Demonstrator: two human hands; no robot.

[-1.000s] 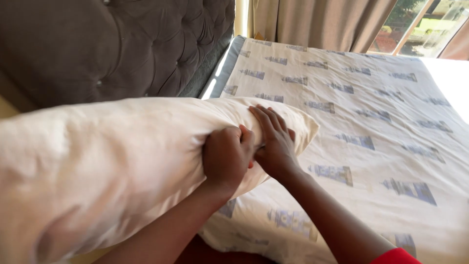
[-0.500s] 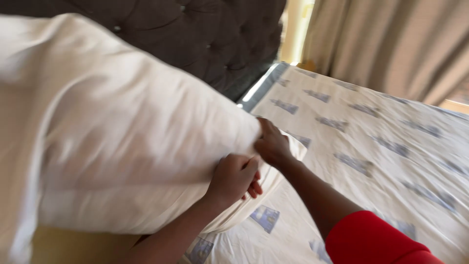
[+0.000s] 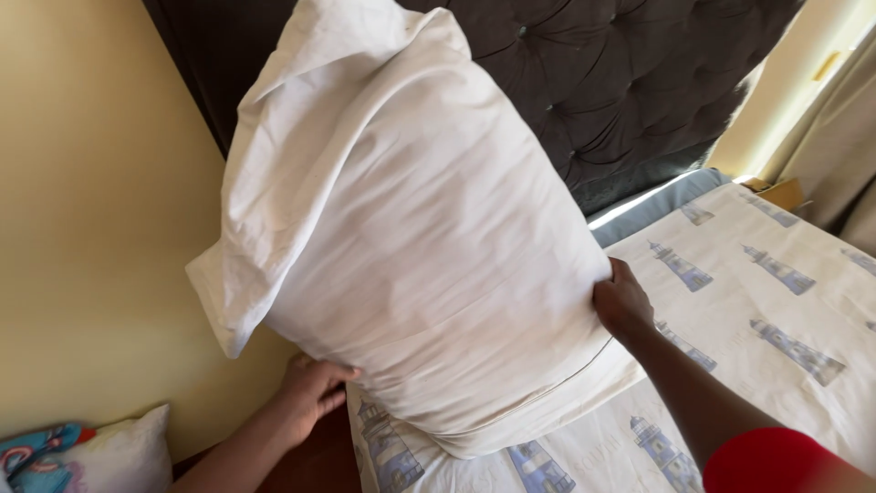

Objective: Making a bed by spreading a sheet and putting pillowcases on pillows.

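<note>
Fingers of the left hand (image 3: pixel 310 388) are curled up under the bottom-left edge of the big white pillow (image 3: pixel 411 237), gripping the fabric from below. The right hand (image 3: pixel 622 301) has its fingers tucked against the pillow's lower-right side, clamped onto the case there, though the fingertips themselves are hidden behind the cloth. So both hands hold the pillow, one per side. The pillow stands on end, tilted a bit left, its bottom resting at the near corner of the bed on the lighthouse-print sheet (image 3: pixel 776 310). Behind it is a dark tufted headboard (image 3: pixel 639 82), with a yellow wall (image 3: pixel 91 228) on the left. A small colourful cushion (image 3: pixel 82 452) sits low by that wall, and a beige curtain (image 3: pixel 844 155) hangs at the far right.
</note>
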